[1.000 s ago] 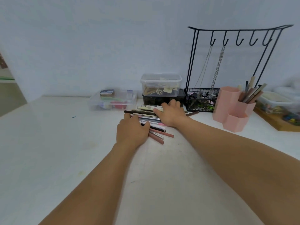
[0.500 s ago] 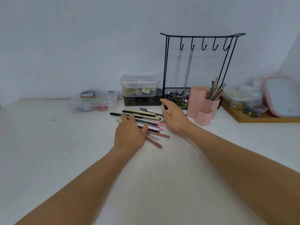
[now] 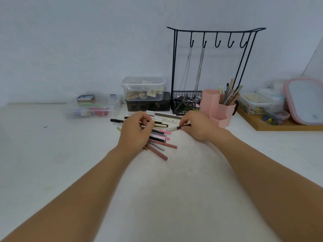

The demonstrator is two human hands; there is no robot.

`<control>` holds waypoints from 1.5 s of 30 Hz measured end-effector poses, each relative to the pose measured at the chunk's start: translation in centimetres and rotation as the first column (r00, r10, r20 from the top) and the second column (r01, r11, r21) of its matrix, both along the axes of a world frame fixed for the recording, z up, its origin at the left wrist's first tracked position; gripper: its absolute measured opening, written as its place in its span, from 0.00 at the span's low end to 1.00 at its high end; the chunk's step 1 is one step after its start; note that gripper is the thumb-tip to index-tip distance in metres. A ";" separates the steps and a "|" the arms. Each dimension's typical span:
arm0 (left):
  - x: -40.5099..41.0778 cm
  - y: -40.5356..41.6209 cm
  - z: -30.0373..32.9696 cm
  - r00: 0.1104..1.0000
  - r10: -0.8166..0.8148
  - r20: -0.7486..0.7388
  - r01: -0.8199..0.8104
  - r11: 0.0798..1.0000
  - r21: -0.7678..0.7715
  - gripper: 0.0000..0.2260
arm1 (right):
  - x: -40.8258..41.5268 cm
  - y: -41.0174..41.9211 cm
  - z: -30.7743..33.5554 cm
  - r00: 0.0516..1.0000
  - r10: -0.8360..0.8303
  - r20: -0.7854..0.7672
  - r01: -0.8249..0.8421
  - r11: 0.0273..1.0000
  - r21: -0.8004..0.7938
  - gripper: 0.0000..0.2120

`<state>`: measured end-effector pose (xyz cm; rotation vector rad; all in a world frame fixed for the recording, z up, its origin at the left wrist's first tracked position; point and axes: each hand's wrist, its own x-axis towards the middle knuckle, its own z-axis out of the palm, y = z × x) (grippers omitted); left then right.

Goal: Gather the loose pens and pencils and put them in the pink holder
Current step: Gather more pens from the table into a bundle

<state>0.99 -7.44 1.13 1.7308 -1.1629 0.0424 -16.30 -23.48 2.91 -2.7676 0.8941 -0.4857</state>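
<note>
My left hand [image 3: 135,131] rests on the pile of loose pens and pencils [image 3: 158,137] on the white table [image 3: 52,163], fingers curled and pinching one thin pen. My right hand [image 3: 197,126] pinches a dark pen with a silver cap [image 3: 176,128] at the pile's right edge. The pink holder [image 3: 216,109] stands just behind it, several pens upright inside.
</note>
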 end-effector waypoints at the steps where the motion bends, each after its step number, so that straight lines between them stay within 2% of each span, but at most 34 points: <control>1: 0.3 0.1 0.0 0.999 -0.006 -0.053 0.005 1.000 -0.028 0.01 | 0.1 0.0 0.1 1.000 0.010 -0.011 -0.010 1.000 -0.003 0.03; 4: 0.8 0.4 0.4 0.978 -0.037 -0.207 0.016 0.994 -0.105 0.03 | 0.3 0.4 1.2 0.999 0.031 0.028 -0.031 0.999 -0.017 0.01; 6: 0.7 0.7 0.9 0.928 -0.131 -0.349 0.076 0.983 -0.167 0.06 | 0.8 1.4 2.7 0.987 0.036 0.159 -0.035 0.999 -0.012 0.02; 8: 0.2 0.9 1.3 0.883 -0.235 -0.406 0.167 0.966 -0.198 0.07 | 1.8 3.1 4.0 0.927 0.017 0.376 -0.090 0.980 0.177 0.01; 10: -0.3 1.0 1.6 0.849 -0.347 -0.399 0.281 0.935 -0.214 0.07 | 3.2 5.4 4.6 0.829 -0.021 0.559 -0.289 0.840 0.460 0.02; 11: -0.5 1.0 1.7 0.825 -0.399 -0.399 0.333 0.915 -0.226 0.08 | 3.9 6.3 4.6 0.787 -0.040 0.616 -0.377 0.760 0.530 0.02; 12: -0.6 1.1 1.7 0.804 -0.433 -0.406 0.367 0.900 -0.234 0.09 | 4.5 6.9 4.3 0.763 -0.054 0.644 -0.417 0.720 0.554 0.03; 15: -0.6 1.0 1.3 0.798 -0.404 -0.448 0.358 0.915 -0.187 0.11 | 5.6 7.8 2.6 0.754 -0.115 0.646 -0.386 0.719 0.578 0.07; 18: -0.3 0.2 0.8 0.852 -0.337 -0.401 0.322 0.941 -0.107 0.11 | 6.1 7.2 1.1 0.716 -0.125 0.687 -0.387 0.749 0.538 0.06; 20: 0.1 -0.4 0.7 0.886 -0.273 -0.375 0.250 0.962 -0.112 0.13 | 5.8 6.3 0.5 0.685 -0.092 0.722 -0.315 0.857 0.408 0.04; 21: 0.3 -0.7 0.6 0.892 -0.227 -0.391 0.195 0.973 -0.121 0.14 | 5.4 5.7 0.2 0.703 -0.059 0.709 -0.236 0.921 0.310 0.04; 23: 0.7 -0.9 0.6 0.859 -0.146 -0.491 0.078 0.985 -0.156 0.12 | 4.1 4.6 -0.5 0.802 0.005 0.597 -0.143 0.973 0.183 0.02; 26: 1.3 -0.5 0.9 0.775 -0.114 -0.622 -0.020 0.979 -0.205 0.08 | 2.7 3.8 -1.7 0.907 0.020 0.421 -0.139 0.957 0.253 0.02; 29: 1.3 -0.1 1.4 0.705 -0.138 -0.695 -0.037 0.972 -0.230 0.07 | 2.8 3.4 -1.8 0.921 0.026 0.389 -0.128 0.963 0.238 0.03; 35: 1.4 0.1 1.2 0.654 -0.065 -0.753 -0.097 0.981 -0.170 0.10 | 3.1 3.3 -1.9 0.955 0.084 0.283 -0.121 0.986 0.116 0.04; 39: 1.6 0.0 1.3 0.652 -0.054 -0.756 -0.128 0.975 -0.180 0.11 | 3.3 3.0 -2.1 0.953 0.016 0.302 -0.072 0.982 0.175 0.06; 41: 1.7 0.0 1.2 0.655 -0.082 -0.751 -0.123 0.969 -0.213 0.11 | 3.7 3.0 -2.0 0.934 -0.038 0.355 -0.061 0.962 0.265 0.07; 43: 1.2 -0.1 1.2 0.655 -0.139 -0.743 -0.086 0.963 -0.257 0.10 | 3.6 3.4 -1.7 0.881 -0.115 0.459 -0.097 0.906 0.413 0.09; 45: 0.5 -0.1 1.3 0.661 -0.176 -0.729 -0.037 0.963 -0.267 0.09 | 3.7 4.4 -1.3 0.824 -0.162 0.543 -0.211 0.801 0.560 0.11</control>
